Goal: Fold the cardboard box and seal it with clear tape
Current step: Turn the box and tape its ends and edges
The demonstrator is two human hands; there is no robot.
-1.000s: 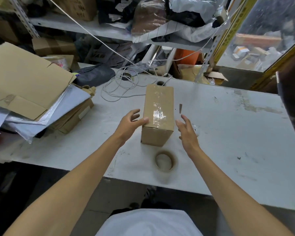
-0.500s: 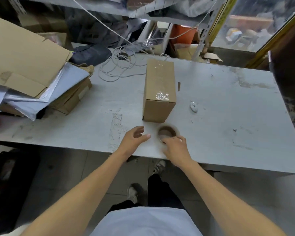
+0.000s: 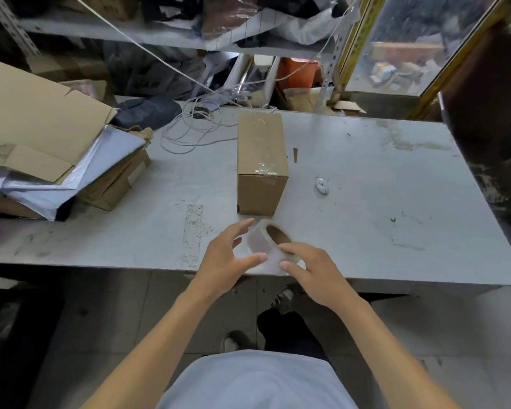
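Holding the tape roll (image 3: pixel 270 243) just before the box (image 3: pixel 261 163), my right hand (image 3: pixel 316 274) pinches it, left hand (image 3: pixel 229 261) spread alongside — I risk losing the tape's free end.

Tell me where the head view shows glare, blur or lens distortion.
Head view: glare glints off the clear tape strip on the cardboard box; the tape roll between the left hand and right hand looks smeared by motion blur; the wide-angle lens bows the table edges and shelf; the window area is bright and hazy.

Both hands (image 3: pixel 273 268) around tape roll (image 3: pixel 267 240)
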